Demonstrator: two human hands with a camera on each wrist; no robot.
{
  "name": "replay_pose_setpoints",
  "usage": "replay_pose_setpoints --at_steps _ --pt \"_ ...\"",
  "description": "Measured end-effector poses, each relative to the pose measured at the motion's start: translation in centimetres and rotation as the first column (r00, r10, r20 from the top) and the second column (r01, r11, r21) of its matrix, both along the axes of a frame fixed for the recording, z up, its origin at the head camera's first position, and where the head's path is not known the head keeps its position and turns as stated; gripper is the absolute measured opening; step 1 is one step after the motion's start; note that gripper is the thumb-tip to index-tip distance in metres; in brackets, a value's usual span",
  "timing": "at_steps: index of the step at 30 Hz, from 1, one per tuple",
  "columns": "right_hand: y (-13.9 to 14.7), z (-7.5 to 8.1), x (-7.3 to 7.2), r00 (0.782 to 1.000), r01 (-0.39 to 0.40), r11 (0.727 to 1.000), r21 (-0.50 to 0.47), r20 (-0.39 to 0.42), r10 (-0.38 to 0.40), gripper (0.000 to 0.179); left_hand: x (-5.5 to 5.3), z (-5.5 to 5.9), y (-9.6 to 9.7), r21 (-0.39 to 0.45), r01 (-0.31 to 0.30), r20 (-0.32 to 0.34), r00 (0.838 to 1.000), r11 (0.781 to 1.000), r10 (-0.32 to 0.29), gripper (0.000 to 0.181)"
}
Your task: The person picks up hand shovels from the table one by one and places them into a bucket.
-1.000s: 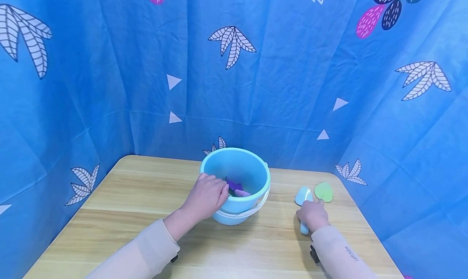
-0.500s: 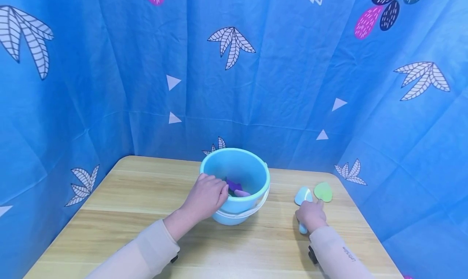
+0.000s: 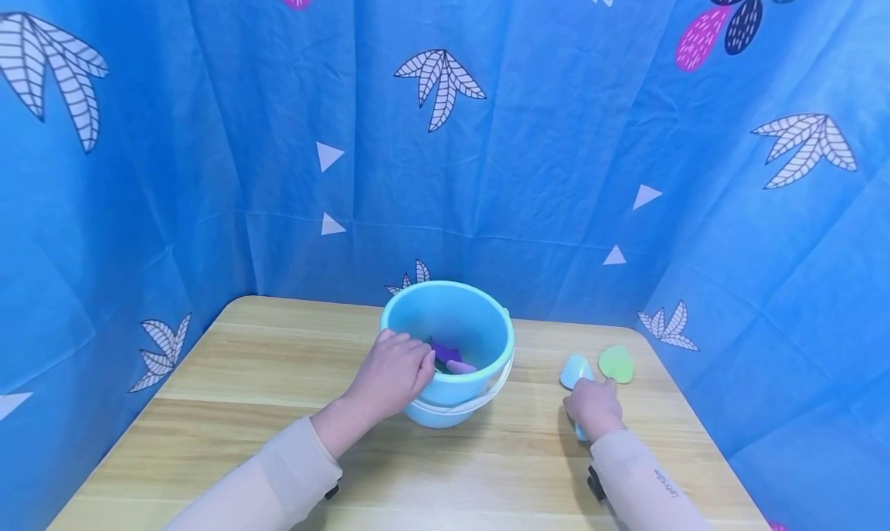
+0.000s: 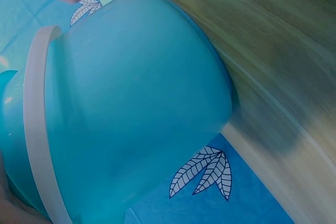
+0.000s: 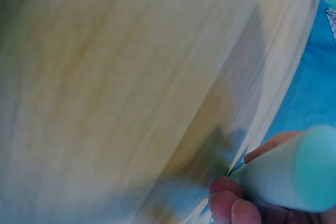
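A light blue bucket (image 3: 455, 393) stands on the table, its white handle (image 3: 499, 386) hanging down in front. My left hand (image 3: 393, 370) grips the bucket's near left rim, the thumb lying along the outer edge. The bucket's wall (image 4: 136, 93) fills much of the left wrist view. To the right, my right hand (image 3: 596, 409) holds a light blue toy shovel (image 3: 575, 369) by its handle, blade pointing away from me. In the right wrist view the fingers (image 5: 245, 212) curl round the handle's thick end (image 5: 315, 174).
Inside the bucket lie a dark purple piece (image 3: 445, 352) and a pale purple piece (image 3: 460, 367). A green flat, rounded piece (image 3: 616, 364) lies just right of the shovel. The wooden table (image 3: 278, 361) ends at a blue patterned curtain (image 3: 528, 168) behind and on both sides.
The shovel has tilted slightly in my right hand, and less of its handle end shows below the hand. My left hand and the bucket have stayed in place.
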State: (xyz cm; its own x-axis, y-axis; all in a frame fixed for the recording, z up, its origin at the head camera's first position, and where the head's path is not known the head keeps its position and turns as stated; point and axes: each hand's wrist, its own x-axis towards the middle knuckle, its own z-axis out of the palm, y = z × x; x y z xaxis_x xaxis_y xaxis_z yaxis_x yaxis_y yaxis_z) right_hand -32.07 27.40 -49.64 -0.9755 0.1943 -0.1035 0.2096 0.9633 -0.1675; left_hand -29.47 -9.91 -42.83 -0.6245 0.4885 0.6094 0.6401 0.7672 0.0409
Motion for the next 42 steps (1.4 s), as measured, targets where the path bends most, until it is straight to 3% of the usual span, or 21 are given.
replay_pose_setpoints --at_steps 9,20,42 --pt "-0.1 0.3 -0.2 1.000 -0.028 0.999 0.036 -0.011 0.029 0.021 0.1 0.1 -0.1 -0.002 -0.003 0.016 1.000 1.000 0.003 0.030" --pt "0.0 0.5 -0.5 1.000 0.000 1.000 0.008 -0.016 0.001 0.027 0.2 0.3 0.0 -0.004 -0.003 0.029 1.000 1.000 0.003 0.031" --pt "0.6 1.6 -0.7 0.999 -0.042 0.999 -0.009 -0.024 0.042 0.020 0.1 0.1 0.1 0.007 -0.007 0.014 1.000 1.000 0.007 0.031"
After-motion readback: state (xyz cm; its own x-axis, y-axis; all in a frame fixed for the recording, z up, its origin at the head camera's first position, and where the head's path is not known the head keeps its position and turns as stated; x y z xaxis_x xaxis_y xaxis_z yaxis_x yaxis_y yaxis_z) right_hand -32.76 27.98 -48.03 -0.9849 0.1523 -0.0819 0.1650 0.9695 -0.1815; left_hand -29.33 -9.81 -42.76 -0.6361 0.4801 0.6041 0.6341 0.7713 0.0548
